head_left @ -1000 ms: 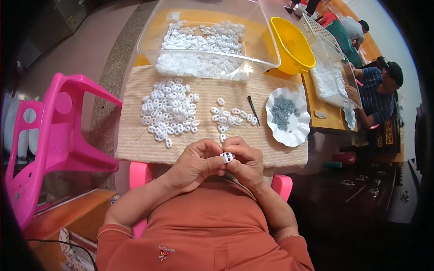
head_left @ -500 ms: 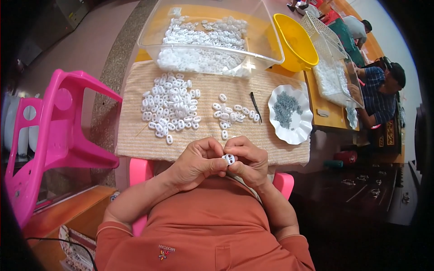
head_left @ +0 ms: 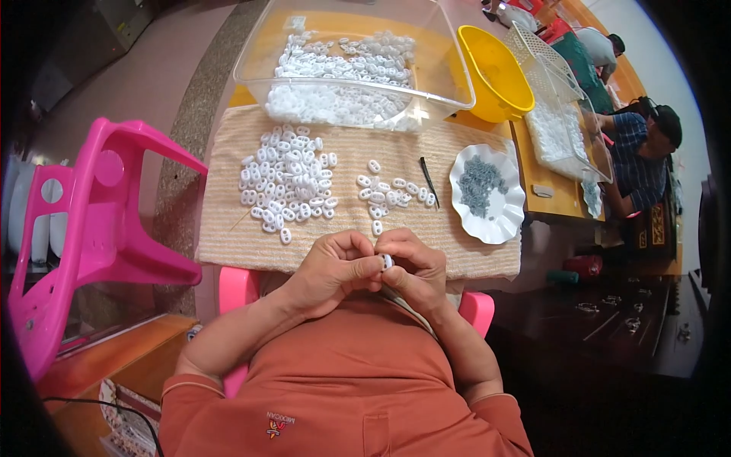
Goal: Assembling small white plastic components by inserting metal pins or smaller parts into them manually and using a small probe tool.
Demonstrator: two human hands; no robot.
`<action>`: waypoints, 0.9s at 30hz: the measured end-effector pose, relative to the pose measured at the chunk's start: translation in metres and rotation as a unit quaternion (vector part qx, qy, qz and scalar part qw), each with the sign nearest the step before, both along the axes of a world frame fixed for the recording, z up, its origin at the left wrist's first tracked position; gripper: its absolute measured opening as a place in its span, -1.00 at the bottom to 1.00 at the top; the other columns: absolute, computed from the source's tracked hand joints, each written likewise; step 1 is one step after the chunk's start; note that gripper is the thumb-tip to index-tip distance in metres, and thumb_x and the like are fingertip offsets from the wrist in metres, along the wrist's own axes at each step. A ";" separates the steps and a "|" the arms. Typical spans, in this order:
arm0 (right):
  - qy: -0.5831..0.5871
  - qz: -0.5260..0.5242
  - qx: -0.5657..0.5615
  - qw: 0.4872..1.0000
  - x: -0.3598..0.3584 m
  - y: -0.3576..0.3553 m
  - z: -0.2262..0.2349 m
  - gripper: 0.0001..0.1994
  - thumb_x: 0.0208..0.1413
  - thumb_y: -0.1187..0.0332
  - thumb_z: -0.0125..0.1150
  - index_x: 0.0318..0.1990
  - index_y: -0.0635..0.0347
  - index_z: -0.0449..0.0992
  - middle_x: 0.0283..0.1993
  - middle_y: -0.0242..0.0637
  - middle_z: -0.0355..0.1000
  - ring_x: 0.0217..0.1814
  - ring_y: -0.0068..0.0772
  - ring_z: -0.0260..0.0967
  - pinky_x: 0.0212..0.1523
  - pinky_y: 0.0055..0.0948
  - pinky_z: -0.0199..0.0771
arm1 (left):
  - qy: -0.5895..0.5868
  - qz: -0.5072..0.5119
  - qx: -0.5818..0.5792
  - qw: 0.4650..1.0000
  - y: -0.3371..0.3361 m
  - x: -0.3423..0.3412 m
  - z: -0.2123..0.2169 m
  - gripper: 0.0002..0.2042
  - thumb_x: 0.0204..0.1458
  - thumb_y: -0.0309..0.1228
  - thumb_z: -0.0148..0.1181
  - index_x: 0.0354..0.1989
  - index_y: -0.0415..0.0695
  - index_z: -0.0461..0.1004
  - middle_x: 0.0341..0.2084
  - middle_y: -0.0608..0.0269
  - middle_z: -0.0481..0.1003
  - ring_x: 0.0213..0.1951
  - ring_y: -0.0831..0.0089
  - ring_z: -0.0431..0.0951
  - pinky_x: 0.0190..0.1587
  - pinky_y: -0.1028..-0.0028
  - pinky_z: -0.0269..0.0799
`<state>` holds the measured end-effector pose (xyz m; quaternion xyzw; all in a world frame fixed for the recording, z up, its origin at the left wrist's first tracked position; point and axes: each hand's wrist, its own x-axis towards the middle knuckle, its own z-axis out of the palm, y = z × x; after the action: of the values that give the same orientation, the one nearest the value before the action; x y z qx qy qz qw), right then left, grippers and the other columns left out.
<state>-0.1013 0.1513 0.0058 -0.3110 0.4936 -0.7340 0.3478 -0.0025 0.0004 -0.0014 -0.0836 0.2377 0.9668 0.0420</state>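
Workbench setup is a table (head_left: 251, 95) with a beige ribbed cloth (head_left: 228, 236) spread over the near part of it, and a pink plastic chair (head_left: 99, 228) standing off to the person's left.

Both hands are pulled in close to the belly, just past the near edge of the cloth. Left hand (head_left: 329, 270) and right hand (head_left: 415, 268) are pressed up against each other, fingers curled in, and together they're pinching one small white plastic piece (head_left: 387, 262) between the fingertips. You only see a sliver of it poking out between the fingers, so can't tell much about its shape from there.

On the cloth ahead of the hands sits a big heap of white pieces (head_left: 288, 183) toward the left, and a smaller scattered bunch (head_left: 392, 194) more to the right, with a thin dark tool (head_left: 429, 181) lying just beside that bunch. Right of the tool is a white scalloped plate (head_left: 502, 225) with a pile of little grey parts (head_left: 480, 183) in it.

Further back there's a clear plastic tub (head_left: 449, 84) holding a lot more white pieces, then a yellow bowl (head_left: 499, 76) next to it, then a white mesh basket (head_left: 560, 99).

Another person in a blue checked shirt (head_left: 636, 164) is sitting at the far right side.
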 end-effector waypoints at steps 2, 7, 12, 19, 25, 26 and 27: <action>0.052 0.015 -0.017 0.998 -0.008 0.001 -0.009 -0.71 0.12 0.49 0.20 0.01 0.30 0.42 0.00 -0.15 0.28 -0.08 -0.37 0.38 -0.07 -0.44 0.46 | -0.028 0.017 -0.007 0.999 -0.002 -0.001 0.005 -0.88 0.08 -0.58 0.16 -0.21 -0.22 0.44 -0.33 0.19 0.55 -0.33 0.49 0.59 -0.25 0.52 0.58; 0.102 -0.001 0.003 0.995 -0.013 0.001 -0.014 -0.71 0.09 0.53 0.21 -0.01 0.30 0.43 -0.02 -0.14 0.31 -0.05 -0.35 0.37 -0.04 -0.44 0.44 | -0.040 0.028 -0.039 0.998 -0.004 -0.001 0.005 -0.85 0.09 -0.57 0.15 -0.16 -0.25 0.44 -0.30 0.17 0.56 -0.31 0.50 0.59 -0.24 0.54 0.59; 0.107 -0.013 0.026 0.994 -0.013 0.001 -0.005 -0.70 0.02 0.54 0.28 -0.06 0.36 0.48 -0.06 -0.12 0.35 -0.11 -0.40 0.37 -0.11 -0.49 0.41 | -0.052 0.036 -0.061 0.996 -0.005 -0.001 0.007 -0.87 0.08 -0.58 0.16 -0.20 -0.23 0.42 -0.33 0.16 0.55 -0.35 0.47 0.59 -0.27 0.52 0.58; 0.335 0.001 0.068 0.940 -0.028 0.004 0.009 -0.71 0.00 0.53 0.30 -0.07 0.32 0.49 -0.20 -0.09 0.46 -0.22 -0.35 0.45 -0.24 -0.49 0.44 | -0.051 0.021 -0.126 0.991 -0.005 0.000 0.007 -0.87 0.07 -0.56 0.19 -0.22 -0.26 0.45 -0.37 0.16 0.56 -0.37 0.52 0.59 -0.27 0.56 0.57; 0.349 -0.021 0.059 0.935 -0.028 0.004 0.004 -0.71 -0.01 0.48 0.32 -0.09 0.28 0.51 -0.21 -0.09 0.48 -0.25 -0.35 0.45 -0.25 -0.50 0.44 | -0.056 0.019 -0.124 0.990 -0.006 -0.001 0.008 -0.86 0.07 -0.55 0.19 -0.20 -0.28 0.47 -0.36 0.15 0.56 -0.36 0.51 0.58 -0.27 0.56 0.57; 0.347 -0.026 0.065 0.935 -0.026 0.004 0.003 -0.71 -0.01 0.47 0.33 -0.09 0.29 0.51 -0.21 -0.09 0.47 -0.25 -0.36 0.45 -0.25 -0.50 0.44 | -0.067 0.017 -0.118 0.991 -0.006 -0.001 0.008 -0.85 0.07 -0.57 0.18 -0.18 -0.28 0.47 -0.36 0.14 0.55 -0.38 0.46 0.57 -0.28 0.50 0.57; 0.348 -0.026 0.065 0.935 -0.025 0.004 0.003 -0.71 -0.01 0.47 0.33 -0.09 0.29 0.51 -0.21 -0.09 0.47 -0.25 -0.36 0.45 -0.25 -0.50 0.44 | -0.067 0.018 -0.118 0.991 -0.006 -0.001 0.007 -0.85 0.07 -0.57 0.18 -0.18 -0.28 0.47 -0.36 0.14 0.55 -0.38 0.46 0.57 -0.28 0.50 0.57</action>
<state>-0.1260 0.1552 0.0090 -0.5108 0.6380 -0.5551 0.1548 -0.0030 -0.0057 0.0055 -0.1564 0.3454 0.9248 0.0306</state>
